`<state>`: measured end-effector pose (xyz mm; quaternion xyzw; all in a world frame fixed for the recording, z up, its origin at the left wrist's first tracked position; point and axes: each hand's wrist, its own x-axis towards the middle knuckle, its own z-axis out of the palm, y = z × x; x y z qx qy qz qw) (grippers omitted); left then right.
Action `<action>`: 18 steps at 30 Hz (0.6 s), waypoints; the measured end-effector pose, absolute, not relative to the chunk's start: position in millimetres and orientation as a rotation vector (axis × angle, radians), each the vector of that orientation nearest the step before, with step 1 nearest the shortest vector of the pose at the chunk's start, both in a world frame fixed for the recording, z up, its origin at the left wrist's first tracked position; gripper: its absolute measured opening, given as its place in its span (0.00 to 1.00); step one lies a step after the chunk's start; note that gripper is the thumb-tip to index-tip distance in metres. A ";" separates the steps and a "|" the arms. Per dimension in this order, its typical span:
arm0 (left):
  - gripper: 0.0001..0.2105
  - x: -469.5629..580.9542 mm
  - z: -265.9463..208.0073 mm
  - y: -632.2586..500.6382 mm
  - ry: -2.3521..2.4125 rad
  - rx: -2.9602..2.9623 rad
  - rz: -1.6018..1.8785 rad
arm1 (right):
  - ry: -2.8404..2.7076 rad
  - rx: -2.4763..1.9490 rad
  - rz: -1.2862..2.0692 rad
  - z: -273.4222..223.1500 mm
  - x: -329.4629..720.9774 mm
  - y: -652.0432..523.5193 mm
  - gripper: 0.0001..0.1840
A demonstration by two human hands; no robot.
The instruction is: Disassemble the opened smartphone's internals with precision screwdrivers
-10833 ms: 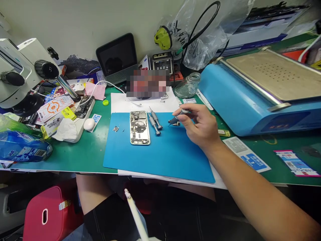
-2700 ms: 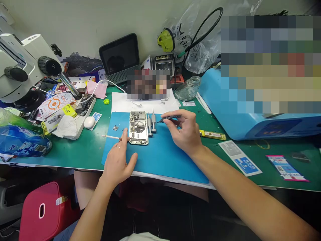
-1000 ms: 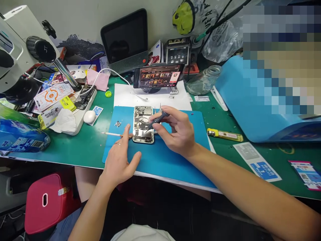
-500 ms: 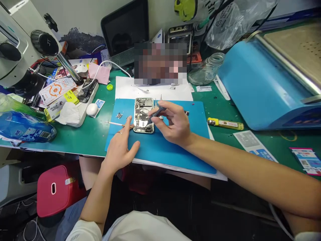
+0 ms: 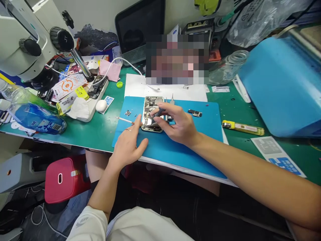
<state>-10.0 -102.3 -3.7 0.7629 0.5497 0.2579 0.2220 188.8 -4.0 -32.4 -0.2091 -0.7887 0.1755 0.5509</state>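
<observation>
An opened phone [image 5: 147, 112] lies upright on the blue mat [image 5: 173, 155], its inner parts showing. My right hand [image 5: 179, 125] is closed around a dark screwdriver [image 5: 157, 114], which slants down over the lower part of the phone; its tip is hard to make out. With fingers stretched out, my left hand [image 5: 129, 144] rests on the mat, its index fingertip by the phone's lower left edge. A thin white stick [image 5: 124, 119] runs under or beside that finger. Behind my right hand, metal tool tips [image 5: 172, 99] stick out, mostly hidden.
A small circuit board [image 5: 195, 113] and a small metal part [image 5: 127, 113] lie on the mat. A yellow cutter [image 5: 243, 128] sits to the right, near a blue machine [image 5: 281, 87]. At left stand a microscope [image 5: 62, 39] and a blue bottle [image 5: 40, 117].
The whole view has shifted, so things sit further right in the picture. The screwdriver stays over the phone's lower part, held a little more upright. My left hand stays beside the phone.
</observation>
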 end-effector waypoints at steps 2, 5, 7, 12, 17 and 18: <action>0.33 -12.0 -3.4 -105.8 1.499 2.068 0.856 | -1.865 -0.509 0.434 -31.7 189.6 -3.7 0.28; 0.23 -24.8 -3.5 -127.2 1.507 1.966 1.193 | -1.862 -0.492 0.426 -30.6 189.5 -3.3 0.28; 0.19 -42.1 -7.0 -155.1 1.630 1.887 1.305 | -1.840 -0.466 0.433 -29.8 188.7 -3.4 0.30; 0.13 -108.3 -41.2 -239.6 2.080 1.413 1.713 | -1.799 -0.466 0.476 -28.0 186.6 -2.7 0.31; 0.17 -171.0 -102.9 -285.3 2.310 0.581 1.778 | -1.788 -0.457 0.495 -25.6 186.2 -0.9 0.31; 0.16 -181.2 -116.8 -289.5 2.321 0.503 1.781 | -1.784 -0.455 0.499 -25.6 186.3 -0.9 0.31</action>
